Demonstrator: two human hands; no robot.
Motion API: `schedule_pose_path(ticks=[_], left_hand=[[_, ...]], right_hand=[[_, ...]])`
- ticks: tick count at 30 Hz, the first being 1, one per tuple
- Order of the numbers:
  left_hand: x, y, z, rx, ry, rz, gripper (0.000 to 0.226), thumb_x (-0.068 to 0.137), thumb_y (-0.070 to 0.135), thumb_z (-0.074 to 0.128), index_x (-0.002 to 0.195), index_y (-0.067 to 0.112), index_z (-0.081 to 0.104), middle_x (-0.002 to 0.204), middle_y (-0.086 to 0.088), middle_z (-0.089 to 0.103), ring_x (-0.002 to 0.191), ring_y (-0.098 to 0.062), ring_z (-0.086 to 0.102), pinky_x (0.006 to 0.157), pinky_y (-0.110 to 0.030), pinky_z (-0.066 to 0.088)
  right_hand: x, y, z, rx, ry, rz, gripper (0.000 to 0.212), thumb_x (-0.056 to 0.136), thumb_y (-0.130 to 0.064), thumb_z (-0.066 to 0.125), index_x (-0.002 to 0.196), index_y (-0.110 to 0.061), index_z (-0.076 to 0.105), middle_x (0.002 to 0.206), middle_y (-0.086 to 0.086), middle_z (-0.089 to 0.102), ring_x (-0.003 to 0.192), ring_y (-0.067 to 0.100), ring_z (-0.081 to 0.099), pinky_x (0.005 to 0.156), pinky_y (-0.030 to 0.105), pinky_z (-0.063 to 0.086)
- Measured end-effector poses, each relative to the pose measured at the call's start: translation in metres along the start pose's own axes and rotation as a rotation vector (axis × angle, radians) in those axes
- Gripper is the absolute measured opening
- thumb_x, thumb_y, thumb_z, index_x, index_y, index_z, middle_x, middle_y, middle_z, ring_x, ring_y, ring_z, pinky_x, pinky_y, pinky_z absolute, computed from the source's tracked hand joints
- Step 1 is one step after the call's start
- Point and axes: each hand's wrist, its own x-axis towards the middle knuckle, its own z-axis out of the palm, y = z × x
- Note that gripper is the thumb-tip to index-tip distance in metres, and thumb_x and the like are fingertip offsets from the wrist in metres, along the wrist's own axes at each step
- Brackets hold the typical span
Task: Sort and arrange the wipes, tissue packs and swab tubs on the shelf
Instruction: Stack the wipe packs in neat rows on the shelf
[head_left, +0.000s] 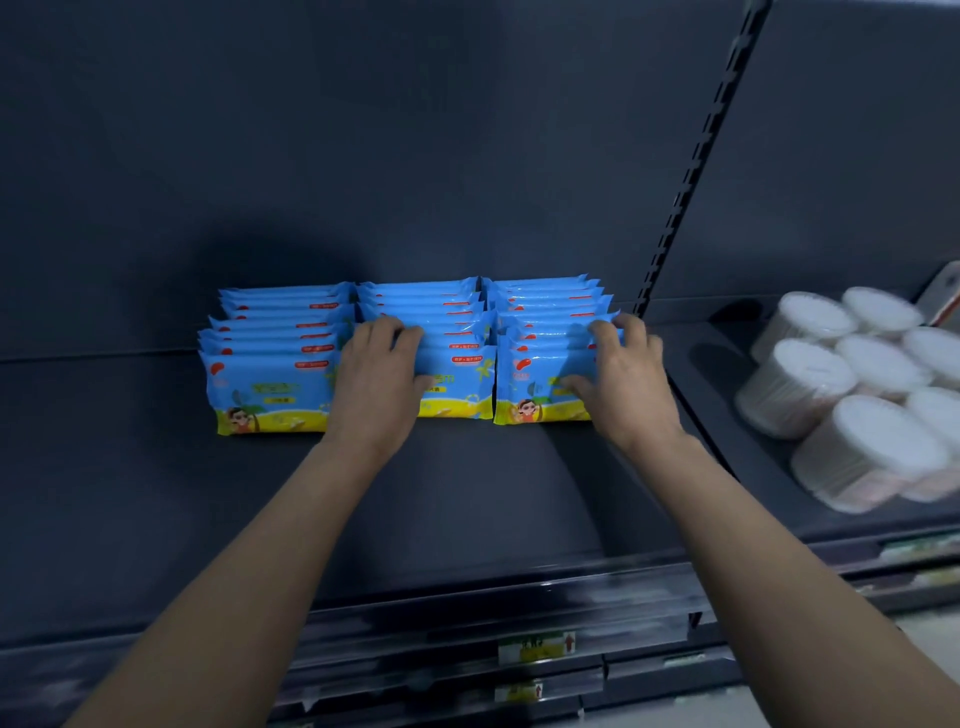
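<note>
Swab tubs (852, 395) with white lids clustered on the neighbouring shelf at right, slotted upright (691, 182) between bays, three rows of blue-and-yellow wipe packs (270, 384) standing on the dark shelf (156, 467), left hand (382, 379) gripping the middle row, right hand (618, 374) gripping the right row.

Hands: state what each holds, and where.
Left hand rests on the middle wipes row, front packs. Right hand grips the right row, thumb in front, fingers on top.
</note>
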Motion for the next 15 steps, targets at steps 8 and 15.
schedule_pose_path(ticks=[8, 15], left_hand=[[-0.001, 0.004, 0.0, 0.025, -0.026, -0.001, 0.057, 0.076, 0.017, 0.074, 0.125, 0.0, 0.05, 0.123, -0.019, 0.048, 0.118, -0.035, 0.041, 0.102, -0.042, 0.031], [-0.006, 0.017, -0.001, 0.011, 0.017, 0.01, 0.059, 0.072, 0.01, 0.076, 0.123, -0.004, 0.051, 0.121, -0.022, 0.05, 0.118, -0.04, 0.043, 0.103, -0.048, 0.032]], right_hand=[[0.001, 0.008, 0.0, 0.229, -0.036, 0.034, 0.063, 0.081, -0.022, 0.07, 0.134, -0.009, 0.038, 0.146, 0.009, 0.026, 0.127, 0.028, 0.033, 0.099, 0.035, 0.038], [0.004, 0.015, -0.002, 0.357, 0.013, 0.043, 0.074, 0.077, -0.013, 0.071, 0.139, -0.01, 0.03, 0.137, 0.009, 0.037, 0.123, 0.026, 0.039, 0.099, 0.034, 0.039]])
